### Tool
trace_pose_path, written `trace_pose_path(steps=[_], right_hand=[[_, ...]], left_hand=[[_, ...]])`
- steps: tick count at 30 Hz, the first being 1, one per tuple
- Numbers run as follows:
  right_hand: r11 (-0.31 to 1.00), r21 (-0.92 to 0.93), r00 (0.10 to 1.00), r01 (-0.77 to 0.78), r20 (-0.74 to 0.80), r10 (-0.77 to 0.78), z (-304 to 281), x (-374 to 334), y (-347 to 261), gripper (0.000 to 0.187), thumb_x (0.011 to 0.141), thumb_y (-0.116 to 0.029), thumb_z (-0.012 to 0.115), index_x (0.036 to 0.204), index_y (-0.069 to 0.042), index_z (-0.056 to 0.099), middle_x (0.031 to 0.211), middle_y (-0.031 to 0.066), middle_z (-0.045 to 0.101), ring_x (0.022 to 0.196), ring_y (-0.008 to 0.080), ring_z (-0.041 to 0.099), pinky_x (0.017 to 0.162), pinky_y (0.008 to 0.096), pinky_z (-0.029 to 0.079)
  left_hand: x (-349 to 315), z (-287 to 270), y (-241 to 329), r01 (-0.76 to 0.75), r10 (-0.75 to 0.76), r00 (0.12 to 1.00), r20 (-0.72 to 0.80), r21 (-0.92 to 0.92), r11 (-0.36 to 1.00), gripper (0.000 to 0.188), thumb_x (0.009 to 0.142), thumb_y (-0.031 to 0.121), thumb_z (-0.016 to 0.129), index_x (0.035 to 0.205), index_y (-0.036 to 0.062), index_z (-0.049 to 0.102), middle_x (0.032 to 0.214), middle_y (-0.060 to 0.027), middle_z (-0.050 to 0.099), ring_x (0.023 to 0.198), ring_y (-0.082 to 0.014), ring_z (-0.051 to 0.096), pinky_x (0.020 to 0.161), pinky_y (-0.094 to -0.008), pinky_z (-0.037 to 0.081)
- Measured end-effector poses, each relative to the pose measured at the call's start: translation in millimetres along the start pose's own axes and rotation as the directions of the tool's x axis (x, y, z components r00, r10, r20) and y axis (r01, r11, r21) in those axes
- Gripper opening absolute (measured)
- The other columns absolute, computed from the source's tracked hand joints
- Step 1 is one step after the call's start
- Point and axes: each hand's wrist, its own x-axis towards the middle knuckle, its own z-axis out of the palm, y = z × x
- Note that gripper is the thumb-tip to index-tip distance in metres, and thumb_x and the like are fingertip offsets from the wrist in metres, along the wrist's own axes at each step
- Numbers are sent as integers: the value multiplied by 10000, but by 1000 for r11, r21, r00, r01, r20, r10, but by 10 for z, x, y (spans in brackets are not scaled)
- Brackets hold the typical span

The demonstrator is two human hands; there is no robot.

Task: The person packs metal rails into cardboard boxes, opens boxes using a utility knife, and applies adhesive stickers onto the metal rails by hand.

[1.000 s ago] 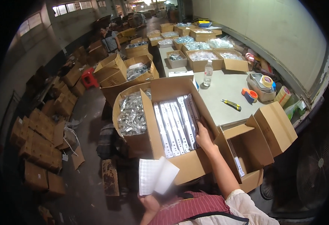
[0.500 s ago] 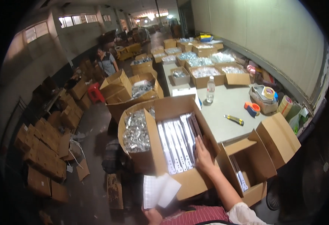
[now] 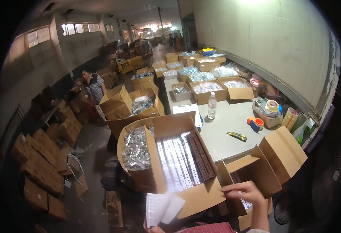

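Observation:
At the lower edge, my left hand (image 3: 155, 229) is closed on white paper sheets (image 3: 158, 209). My right hand (image 3: 250, 193) is raised over the smaller carton (image 3: 269, 174), its fingers apart and holding nothing. Its index fingertip is close to the front flap of the big carton (image 3: 201, 202); I cannot tell whether they touch. Inside the big carton, long perforated metal strips (image 3: 174, 163) stand in rows, silvery on the left and dark brown on the right. A few similar strips (image 3: 245, 202) lie in the smaller carton, partly hidden by my right hand.
Left of the strips stands a carton of small bagged metal parts (image 3: 136, 149). The table (image 3: 221, 138) bears a box cutter (image 3: 236, 136), an orange tape dispenser (image 3: 255, 124), a water bottle (image 3: 212, 105) and several filled cartons. At the left, a person (image 3: 94, 89) stands near stacked boxes (image 3: 42, 161).
My right hand has left the dark strips in the big carton and moved right and nearer, over the smaller carton. The left hand still holds the paper. The person has shifted left.

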Motion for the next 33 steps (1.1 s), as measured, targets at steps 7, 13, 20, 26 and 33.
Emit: trace_pose_path(steps=[7,13,20,26,33], right_hand=[[367,-601,695,-710,-515,502,-942,-427,2271,842,804,-612,717,1251,84,557,1212,295,628,1139,428,614,975,438,504],[396,-690,760,-606,-356,543,-1109,-305,2553,1033,611,-612,866,1263,86,471,1197,303,613,1136,428,601,974,446,498],[310,-800,846,-513,-410,341,-1001,-309,2473,691,709,-433,829,1129,14,511,1065,250,635,961,383,678,806,474,564],[455,-766,886,-454,-337,318,-1320,-547,2850,640,666,-357,858,1060,42,548,1017,270,622,972,433,645,830,452,542],[749,-493,885,-442,-378,273,-1068,-704,1521,436,710,-297,801,989,26,716,921,195,675,875,327,657,789,386,506]], left_hand=[[-5,324,447,86,-33,978,205,-260,962,428,949,150,504,1327,-50,535,1330,-161,567,1226,-285,561,1046,-406,435],[-65,656,695,117,-61,976,207,-270,956,446,952,115,481,1376,-23,495,1376,-143,537,1232,-286,550,1044,-406,440],[-232,685,584,-1,56,962,267,-200,980,414,976,147,469,1357,-9,514,1337,-132,554,1179,-263,575,969,-371,484],[-513,969,868,152,-158,984,86,67,986,427,990,151,473,1385,-7,504,1363,-125,547,1213,-262,557,1014,-377,459],[-467,1012,1006,219,-217,973,-82,14,976,423,962,75,492,1372,-32,499,1357,-135,551,1222,-277,560,1022,-382,461]])
